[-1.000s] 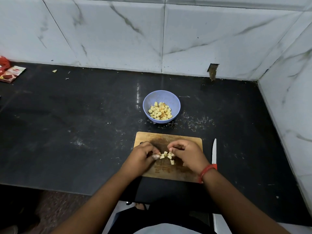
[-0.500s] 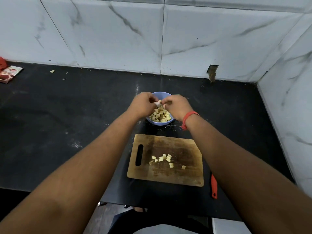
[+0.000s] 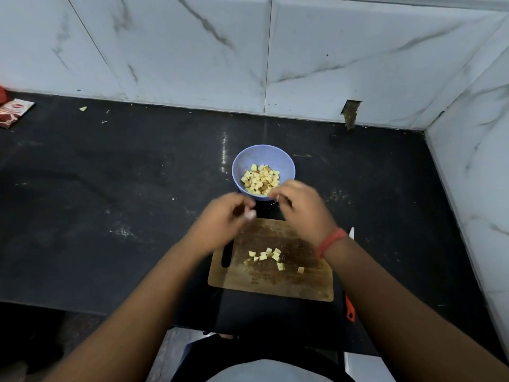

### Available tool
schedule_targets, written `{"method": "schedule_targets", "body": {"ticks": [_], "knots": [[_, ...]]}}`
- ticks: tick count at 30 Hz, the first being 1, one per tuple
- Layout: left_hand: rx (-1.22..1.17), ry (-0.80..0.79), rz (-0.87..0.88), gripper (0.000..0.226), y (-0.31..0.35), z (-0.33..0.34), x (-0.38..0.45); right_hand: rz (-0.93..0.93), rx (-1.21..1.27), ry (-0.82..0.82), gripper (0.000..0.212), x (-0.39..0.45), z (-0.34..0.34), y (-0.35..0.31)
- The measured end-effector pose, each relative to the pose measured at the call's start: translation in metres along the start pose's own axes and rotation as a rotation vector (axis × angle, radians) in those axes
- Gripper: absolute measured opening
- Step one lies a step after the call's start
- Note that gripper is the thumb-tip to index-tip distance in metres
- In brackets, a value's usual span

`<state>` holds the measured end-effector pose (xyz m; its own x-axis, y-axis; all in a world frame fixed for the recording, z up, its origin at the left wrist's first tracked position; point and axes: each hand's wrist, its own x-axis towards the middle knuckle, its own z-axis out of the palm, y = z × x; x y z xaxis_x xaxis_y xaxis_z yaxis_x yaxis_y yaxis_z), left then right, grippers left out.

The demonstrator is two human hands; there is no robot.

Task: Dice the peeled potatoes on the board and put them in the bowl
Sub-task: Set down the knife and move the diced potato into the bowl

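Observation:
A lilac bowl [image 3: 248,158] holding diced potato [image 3: 261,179] stands on the black counter just behind a wooden cutting board [image 3: 289,285]. Several potato cubes [image 3: 265,256] lie loose in the middle of the board. My left hand [image 3: 223,216] hovers over the board's far left corner, blurred, with loosely curled fingers and nothing seen in it. My right hand [image 3: 300,208], with a red band at the wrist, hovers at the bowl's near right rim, fingers relaxed and holding nothing. Both hands are above the surface, between bowl and board.
A knife [image 3: 350,310] with an orange handle lies along the board's right edge, mostly hidden by my right forearm. White marble-look tile walls close the back and right side. A red packet [image 3: 13,113] lies at the far left of the counter [image 3: 110,188].
Both hands carried cubes from the board to the bowl, let them go there, and have now drawn back toward the board. More dice are in the bowl.

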<state>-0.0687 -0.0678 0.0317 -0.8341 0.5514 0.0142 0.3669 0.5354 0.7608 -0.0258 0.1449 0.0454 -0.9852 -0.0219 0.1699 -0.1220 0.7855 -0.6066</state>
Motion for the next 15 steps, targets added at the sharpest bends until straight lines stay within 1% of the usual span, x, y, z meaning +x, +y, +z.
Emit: {"method": "schedule_targets", "body": {"ticks": [2,3,5,8,12,13,15], "knots": [[0.104,-0.119,0.009,0.019,-0.015,0.016,-0.03,0.015,-0.06,-0.141,0.021,-0.028,0.009,0.004],[0.139,-0.153,-0.002,0.023,-0.018,0.023,-0.041,0.035,-0.096,-0.202,0.022,-0.039,0.013,0.006],[0.191,-0.177,-0.037,0.033,-0.022,0.032,-0.057,0.083,-0.165,-0.285,0.03,-0.057,0.015,0.007],[0.27,-0.182,-0.034,0.043,-0.022,0.04,-0.066,0.196,-0.225,-0.344,0.038,-0.077,0.009,0.007],[0.304,-0.187,-0.019,0.048,-0.019,0.05,-0.065,0.361,-0.277,-0.437,0.06,-0.094,0.013,0.005],[0.312,-0.189,-0.015,0.047,-0.018,0.052,-0.064,0.375,-0.284,-0.447,0.06,-0.095,0.017,0.003],[0.338,-0.195,-0.005,0.044,-0.016,0.056,-0.061,0.354,-0.279,-0.436,0.052,-0.093,0.025,-0.001]]}}
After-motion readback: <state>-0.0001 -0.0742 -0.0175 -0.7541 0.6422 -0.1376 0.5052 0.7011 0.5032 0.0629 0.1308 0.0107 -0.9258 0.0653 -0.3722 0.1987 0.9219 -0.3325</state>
